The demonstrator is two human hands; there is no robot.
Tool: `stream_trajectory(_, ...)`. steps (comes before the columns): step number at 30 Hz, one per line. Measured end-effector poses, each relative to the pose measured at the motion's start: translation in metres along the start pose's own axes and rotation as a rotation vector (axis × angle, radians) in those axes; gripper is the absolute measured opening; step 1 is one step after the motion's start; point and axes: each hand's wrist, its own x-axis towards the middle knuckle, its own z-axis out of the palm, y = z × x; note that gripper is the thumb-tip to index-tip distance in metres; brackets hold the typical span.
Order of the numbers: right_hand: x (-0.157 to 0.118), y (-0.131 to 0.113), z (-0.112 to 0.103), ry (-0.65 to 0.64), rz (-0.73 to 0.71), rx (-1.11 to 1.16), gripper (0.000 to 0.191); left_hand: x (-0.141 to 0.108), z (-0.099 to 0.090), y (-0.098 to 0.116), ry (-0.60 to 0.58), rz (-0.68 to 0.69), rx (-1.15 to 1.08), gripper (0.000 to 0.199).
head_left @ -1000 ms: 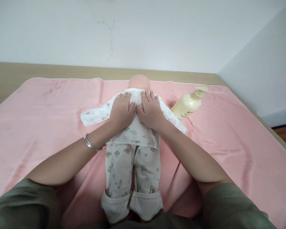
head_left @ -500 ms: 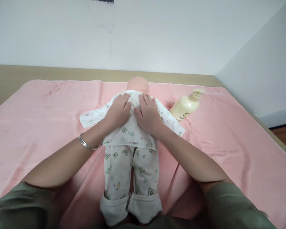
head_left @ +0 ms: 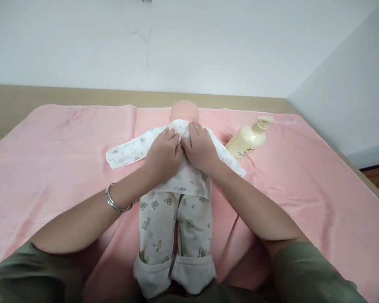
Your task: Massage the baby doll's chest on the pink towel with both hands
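A baby doll lies in front of me, its bald head away from me and its face not visible. It wears a white long-sleeved top and matching trousers printed with small green animals, the leg ends folded up. My left hand rests on the left half of the doll's upper torso, fingers extended over the cloth. Beside it, my right hand lies flat on the right half, fingertips near the collar. The thumbs almost meet at the middle, where the fabric is creased.
A pale yellow pump bottle lies tilted to the right of the doll. Under everything spreads a wrinkled pink blanket over a wooden surface. A white wall rises behind.
Both hands have slid inward, the left one moving right towards the other. The top is now bunched between them. The bottle keeps its place.
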Motion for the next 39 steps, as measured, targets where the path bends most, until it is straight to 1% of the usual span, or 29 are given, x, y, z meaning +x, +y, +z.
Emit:
stream_trajectory(3, -0.013, -0.009, -0.003, 0.001, -0.008, -0.05, 0.064, 0.007, -0.003, -0.005, -0.035, -0.011, -0.032, 0.046)
stream_trajectory(6, -0.027, -0.02, -0.01, -0.007, -0.076, -0.083, 0.057, 0.018, -0.004, -0.014, -0.052, -0.032, -0.047, 0.043)
stream_trajectory(8, -0.03, -0.023, -0.016, -0.002, -0.11, -0.095, 0.051, 0.021, -0.004, -0.016, -0.047, -0.031, -0.044, 0.041)
stream_trajectory(11, -0.023, -0.017, -0.02, -0.029, -0.09, -0.046, 0.044, 0.017, -0.002, -0.012, -0.028, -0.021, -0.015, 0.041)
stream_trajectory(13, -0.013, -0.009, -0.018, -0.037, -0.08, -0.008, 0.043, 0.01, 0.002, -0.007, 0.02, 0.003, 0.001, 0.042)
stream_trajectory(15, -0.004, -0.002, -0.014, -0.02, -0.075, -0.004, 0.047, 0.003, 0.005, -0.003, 0.076, 0.033, 0.005, 0.042)
stream_trajectory(17, -0.001, 0.002, -0.009, 0.005, -0.071, -0.02, 0.052, 0.0, 0.008, -0.002, 0.096, 0.044, 0.006, 0.045)
stream_trajectory(20, -0.006, -0.003, -0.007, 0.013, -0.081, -0.047, 0.052, 0.005, 0.008, -0.008, 0.05, 0.013, -0.005, 0.05)
stream_trajectory(24, -0.022, -0.017, -0.017, -0.046, -0.075, -0.117, 0.052, 0.017, 0.006, -0.02, -0.02, -0.1, -0.048, 0.06)
stream_trajectory(27, -0.025, -0.02, -0.023, -0.086, -0.097, -0.146, 0.052, 0.021, 0.006, -0.024, -0.006, -0.154, -0.081, 0.061)
stream_trajectory(30, -0.015, -0.012, -0.024, -0.083, -0.087, -0.112, 0.049, 0.018, 0.006, -0.022, 0.026, -0.082, -0.073, 0.059)
stream_trajectory(34, 0.003, 0.005, -0.019, -0.064, -0.038, -0.084, 0.054, 0.009, 0.006, -0.015, 0.014, 0.035, 0.014, 0.053)
stream_trajectory(37, 0.007, 0.009, -0.017, -0.053, -0.042, -0.093, 0.054, 0.002, 0.005, -0.006, 0.018, 0.034, 0.049, 0.055)
stream_trajectory(39, 0.002, 0.005, -0.017, -0.047, -0.052, -0.125, 0.052, 0.0, 0.004, -0.002, 0.003, -0.013, 0.042, 0.06)
